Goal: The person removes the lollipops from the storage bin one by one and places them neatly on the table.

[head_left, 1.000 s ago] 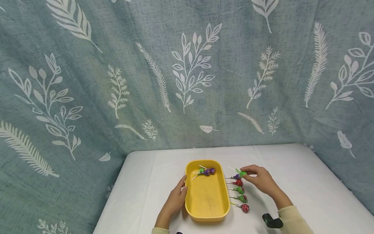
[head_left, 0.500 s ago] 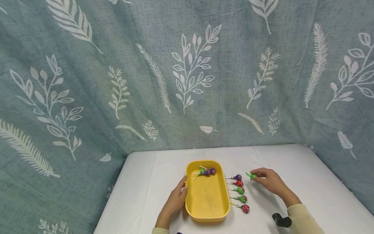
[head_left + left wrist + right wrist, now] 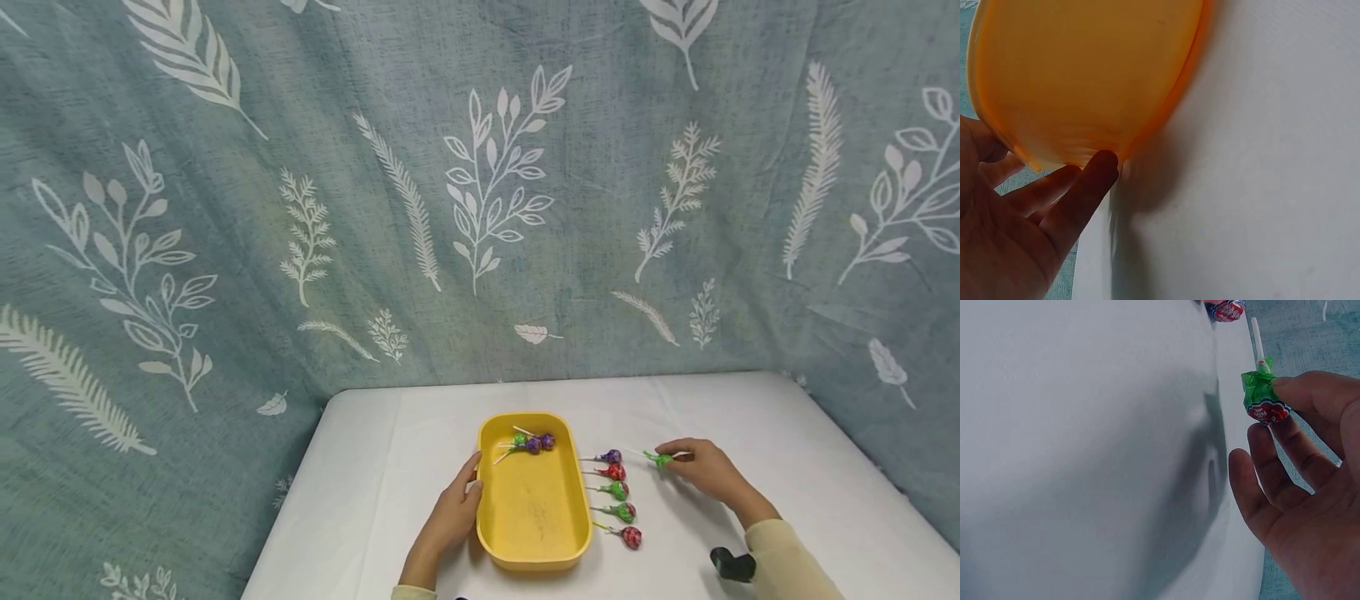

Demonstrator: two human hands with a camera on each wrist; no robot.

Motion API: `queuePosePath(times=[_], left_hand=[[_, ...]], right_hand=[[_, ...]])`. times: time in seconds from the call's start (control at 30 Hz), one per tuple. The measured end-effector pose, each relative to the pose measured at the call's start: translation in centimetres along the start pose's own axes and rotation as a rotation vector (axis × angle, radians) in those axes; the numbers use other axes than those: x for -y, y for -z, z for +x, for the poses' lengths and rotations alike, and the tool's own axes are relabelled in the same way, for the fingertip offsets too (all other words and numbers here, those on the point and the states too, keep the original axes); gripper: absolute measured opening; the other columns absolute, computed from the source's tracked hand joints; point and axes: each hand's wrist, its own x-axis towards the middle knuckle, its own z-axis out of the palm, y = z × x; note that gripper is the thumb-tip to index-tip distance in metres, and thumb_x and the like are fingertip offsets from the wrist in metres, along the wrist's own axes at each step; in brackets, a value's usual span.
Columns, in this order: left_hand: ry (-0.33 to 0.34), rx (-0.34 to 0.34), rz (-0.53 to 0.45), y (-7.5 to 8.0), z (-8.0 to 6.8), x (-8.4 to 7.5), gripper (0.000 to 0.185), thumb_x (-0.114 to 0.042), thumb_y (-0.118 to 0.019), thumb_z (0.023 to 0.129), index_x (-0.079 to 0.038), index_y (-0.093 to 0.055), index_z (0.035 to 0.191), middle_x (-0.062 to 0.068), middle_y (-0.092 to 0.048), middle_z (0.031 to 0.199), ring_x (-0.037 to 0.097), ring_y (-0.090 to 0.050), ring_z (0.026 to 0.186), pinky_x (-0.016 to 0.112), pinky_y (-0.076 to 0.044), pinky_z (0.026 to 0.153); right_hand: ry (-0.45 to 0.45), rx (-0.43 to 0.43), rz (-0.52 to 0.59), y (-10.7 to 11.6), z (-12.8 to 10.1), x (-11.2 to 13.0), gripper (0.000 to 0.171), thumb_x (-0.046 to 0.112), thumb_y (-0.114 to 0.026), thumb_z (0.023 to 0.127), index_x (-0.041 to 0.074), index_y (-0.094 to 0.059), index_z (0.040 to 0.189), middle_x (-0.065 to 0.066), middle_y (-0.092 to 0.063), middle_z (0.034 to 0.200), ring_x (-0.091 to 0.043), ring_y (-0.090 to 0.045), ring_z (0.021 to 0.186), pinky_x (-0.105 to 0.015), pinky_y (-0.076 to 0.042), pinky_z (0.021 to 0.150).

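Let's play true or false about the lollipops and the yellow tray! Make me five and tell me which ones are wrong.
1. The right hand holds a green lollipop. True.
2. The left hand holds a lollipop too. False: it touches the side of the yellow tray.
3. Five lollipops lie in a row beside the tray. True.
4. Every lollipop in that row is purple. False: there are red and green ones too.
5. Some lollipops lie inside the tray. True.
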Motion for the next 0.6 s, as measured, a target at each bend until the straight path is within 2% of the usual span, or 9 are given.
queuePosePath(times=[0.23,0.47,0.6], left_hand=[[0.008,0.004,-0.007,0.0,-0.1,0.1,0.051,-0.021,-0.046,0.108,-0.013,-0.037,0.158,0.025,-0.053,0.14,0.039,-0.062,0.115,0.06,-0.045,0.101],[0.019,0.005,0.0,-0.1,0.0,0.1,0.051,-0.022,-0.045,0.108,-0.014,-0.036,0.158,0.025,-0.054,0.141,0.04,-0.062,0.116,0.06,-0.045,0.101],[0.023,0.005,0.006,-0.1,0.0,0.1,0.051,-0.021,-0.044,0.109,-0.014,-0.036,0.158,0.024,-0.053,0.141,0.04,-0.06,0.118,0.061,-0.044,0.102]], right_hand=[[0.015,0.021,-0.031,0.1,0.3,-0.8,0.025,0.005,-0.069,0.089,-0.003,-0.073,0.113,-0.028,-0.065,0.121,-0.047,-0.064,0.105,-0.055,-0.055,0.084],[-0.007,0.027,-0.052,-0.1,0.7,-1.2,0.025,0.003,-0.069,0.087,-0.001,-0.074,0.111,-0.027,-0.065,0.12,-0.047,-0.063,0.108,-0.057,-0.053,0.088],[-0.004,0.025,-0.05,-0.3,0.8,-1.0,0.025,0.002,-0.069,0.086,-0.002,-0.074,0.111,-0.026,-0.066,0.117,-0.045,-0.063,0.105,-0.056,-0.054,0.086]])
